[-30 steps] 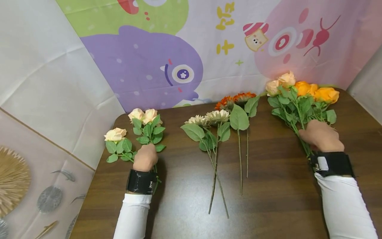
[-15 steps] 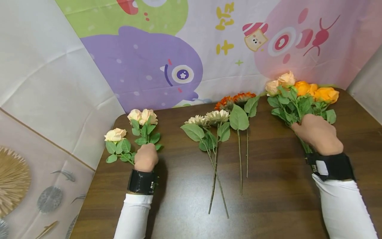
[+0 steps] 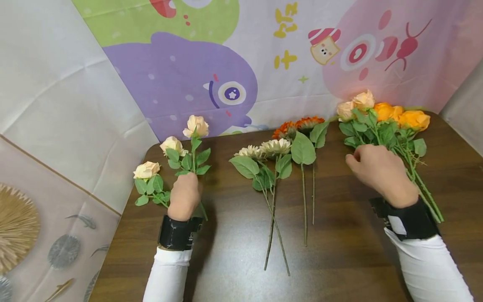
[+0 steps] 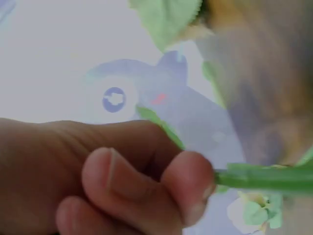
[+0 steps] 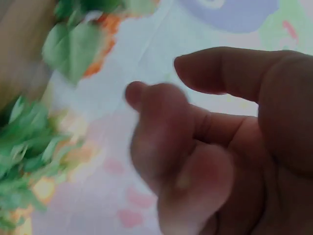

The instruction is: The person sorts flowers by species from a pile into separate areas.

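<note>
In the head view my left hand [image 3: 185,196] grips a cream rose [image 3: 196,126] by its stem, the bloom raised above the table's back edge. The left wrist view shows the green stem [image 4: 264,177] pinched between thumb and fingers. Two other cream roses, one further left [image 3: 146,170] and one just behind my hand [image 3: 173,146], stay low beside it. My right hand [image 3: 381,173] hovers left of the orange roses [image 3: 414,121] and peach roses [image 3: 364,100]. Its fingers are loosely bent with the thumb apart, and nothing is between them in the right wrist view.
White daisy-like flowers [image 3: 275,147] with crossed stems lie mid-table. Orange-red flowers [image 3: 308,122] lie just right of them. A brown wooden table [image 3: 234,251] carries everything, with a cartoon-print cloth [image 3: 188,84] hanging behind its back edge.
My left hand has raised one cream rose up from the one beside it. My right hand has let go of the rose stems on the right and moved left.
</note>
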`<state>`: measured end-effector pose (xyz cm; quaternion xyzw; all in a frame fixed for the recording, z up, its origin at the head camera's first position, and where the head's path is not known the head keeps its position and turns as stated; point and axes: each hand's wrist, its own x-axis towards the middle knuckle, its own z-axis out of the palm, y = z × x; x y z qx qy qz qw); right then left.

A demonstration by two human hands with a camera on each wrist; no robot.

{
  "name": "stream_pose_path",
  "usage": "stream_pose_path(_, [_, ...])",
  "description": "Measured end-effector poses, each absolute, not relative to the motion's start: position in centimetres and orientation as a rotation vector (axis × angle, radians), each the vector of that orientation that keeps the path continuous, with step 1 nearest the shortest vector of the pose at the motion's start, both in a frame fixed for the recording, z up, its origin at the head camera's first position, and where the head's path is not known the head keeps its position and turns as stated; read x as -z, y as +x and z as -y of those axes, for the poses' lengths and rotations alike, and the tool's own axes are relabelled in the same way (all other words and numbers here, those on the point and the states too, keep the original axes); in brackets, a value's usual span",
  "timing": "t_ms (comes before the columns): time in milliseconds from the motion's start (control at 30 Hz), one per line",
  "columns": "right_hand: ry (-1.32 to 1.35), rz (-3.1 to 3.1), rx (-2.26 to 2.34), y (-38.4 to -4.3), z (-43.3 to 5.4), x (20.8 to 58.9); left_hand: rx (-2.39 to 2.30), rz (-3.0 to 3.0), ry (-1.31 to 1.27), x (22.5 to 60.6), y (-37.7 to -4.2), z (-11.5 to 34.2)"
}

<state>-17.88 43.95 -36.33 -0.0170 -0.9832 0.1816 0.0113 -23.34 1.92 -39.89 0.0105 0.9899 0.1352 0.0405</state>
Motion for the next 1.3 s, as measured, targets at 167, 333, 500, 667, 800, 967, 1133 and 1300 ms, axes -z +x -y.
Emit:
stream_pose_path(167, [0.152, 2.967, -0.64, -17.2, -40.2, 35.7, -0.543, -3.2, 0.049, 38.3, -22.2, -3.1])
stream_pose_path(333, [0.385, 2.847, -0.749, -15.9, -36.6, 35.6, -0.748, -3.352, 0.306, 36.8, -20.6, -4.8])
stream_pose_path(500, [0.567, 2.755, -0.906, -14.6, -34.2, 35.8, -1.115, -3.315, 0.786, 35.8, -18.8, -7.0])
stream_pose_path(667, [0.771, 2.709, -1.245, -13.7, -32.6, 36.1, -1.516, -2.966, 1.124, 35.8, -16.6, -9.7])
stream_pose_path(800, [0.911, 2.705, -1.556, -13.2, -31.6, 36.2, -1.683, -2.69, 1.228, 36.5, -15.3, -11.5])
stream_pose_path(967, [0.91, 2.702, -1.683, -13.1, -31.4, 36.3, -1.707, -2.669, 1.243, 37.0, -14.9, -12.1])
stream_pose_path(1133, [0.786, 2.714, -1.624, -13.6, -32.3, 36.1, -1.636, -2.738, 1.238, 36.8, -15.1, -11.8])
stream_pose_path(1300, [0.544, 2.66, -1.176, -15.2, -35.6, 36.0, -1.585, -2.786, 1.24, 36.5, -15.4, -11.5])
